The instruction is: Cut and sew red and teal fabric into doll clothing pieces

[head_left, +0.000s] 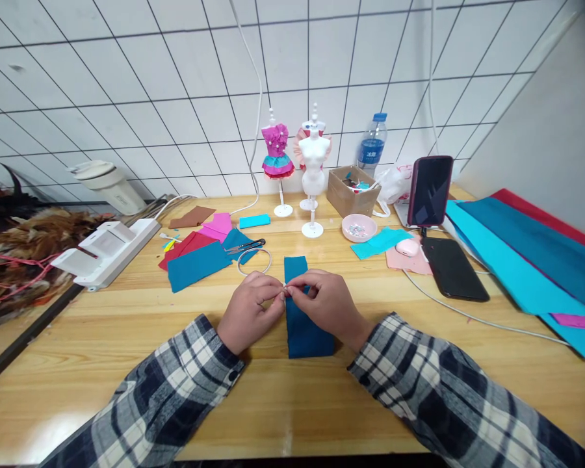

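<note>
My left hand (254, 307) and my right hand (327, 304) meet fingertip to fingertip over a blue-teal fabric strip (308, 333). Both are closed in a pinch on something tiny, too small to name; a speck of red and white shows between the fingertips. The strip lies flat on the table, lengthwise away from me, partly covered by my right hand. Just beyond my left hand are a thin white ring (254, 261) and black-handled thread snips (246, 246), the snips lying on teal fabric pieces (199, 265).
Behind stand a bare white mini dress form (314, 153) and one in a pink dress (277, 146). A pink bowl (359, 227), cardboard box (344, 193), propped phone (429, 192) and black phone (454, 268) sit to the right, a power strip (112, 250) left. Fabric sheets (531, 260) lie far right.
</note>
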Demonstrator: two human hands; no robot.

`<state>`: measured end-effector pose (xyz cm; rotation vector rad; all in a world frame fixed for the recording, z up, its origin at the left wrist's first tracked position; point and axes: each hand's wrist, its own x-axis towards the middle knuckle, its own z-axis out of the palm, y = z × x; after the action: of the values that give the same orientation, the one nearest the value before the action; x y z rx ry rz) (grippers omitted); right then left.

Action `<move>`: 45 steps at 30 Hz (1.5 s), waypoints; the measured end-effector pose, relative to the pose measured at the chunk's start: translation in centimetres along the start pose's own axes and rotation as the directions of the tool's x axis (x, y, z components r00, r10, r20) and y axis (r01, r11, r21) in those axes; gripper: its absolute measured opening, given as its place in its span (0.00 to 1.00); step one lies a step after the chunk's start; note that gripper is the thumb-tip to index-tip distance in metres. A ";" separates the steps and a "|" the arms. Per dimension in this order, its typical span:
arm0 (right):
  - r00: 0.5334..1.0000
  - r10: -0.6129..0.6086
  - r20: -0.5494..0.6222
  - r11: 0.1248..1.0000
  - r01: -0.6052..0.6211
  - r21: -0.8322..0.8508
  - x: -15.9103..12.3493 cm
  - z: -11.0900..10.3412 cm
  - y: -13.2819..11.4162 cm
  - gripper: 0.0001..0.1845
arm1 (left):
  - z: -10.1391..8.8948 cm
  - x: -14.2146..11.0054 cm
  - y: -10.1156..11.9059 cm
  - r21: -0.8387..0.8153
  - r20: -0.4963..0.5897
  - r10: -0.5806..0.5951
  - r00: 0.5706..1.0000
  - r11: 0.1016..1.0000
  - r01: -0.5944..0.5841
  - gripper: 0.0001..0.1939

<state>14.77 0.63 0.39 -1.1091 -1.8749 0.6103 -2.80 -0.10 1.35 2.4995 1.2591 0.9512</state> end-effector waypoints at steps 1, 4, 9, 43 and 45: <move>1.000 -0.005 0.003 1.000 0.005 0.015 0.0 0.0 0.0 0.06 | -0.1 0.0 0.0 -0.012 0.005 -0.003 1.000 1.000 0.003 0.09; 0.998 -0.051 0.020 0.998 0.051 0.035 0.1 -0.1 0.1 0.07 | -0.2 0.0 -0.1 -0.027 0.020 -0.023 1.000 0.999 0.023 0.09; 0.993 -0.113 0.024 0.994 0.113 0.009 -0.2 -0.1 0.2 0.07 | -0.1 0.0 -0.1 -0.025 -0.008 -0.014 1.000 1.000 0.014 0.09; 0.984 -0.135 0.117 0.965 0.157 -0.209 -0.4 -0.4 0.0 0.08 | 0.4 0.1 0.5 0.003 0.013 -0.027 1.000 1.000 0.027 0.10; 0.971 -0.189 0.148 0.953 0.218 -0.209 -0.4 -0.6 0.1 0.10 | 0.3 0.1 0.4 -0.002 0.001 -0.038 0.999 0.999 0.038 0.10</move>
<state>15.42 0.35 0.42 -1.0184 -2.1781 0.3645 -2.31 -0.20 1.33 2.4644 1.2998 0.9419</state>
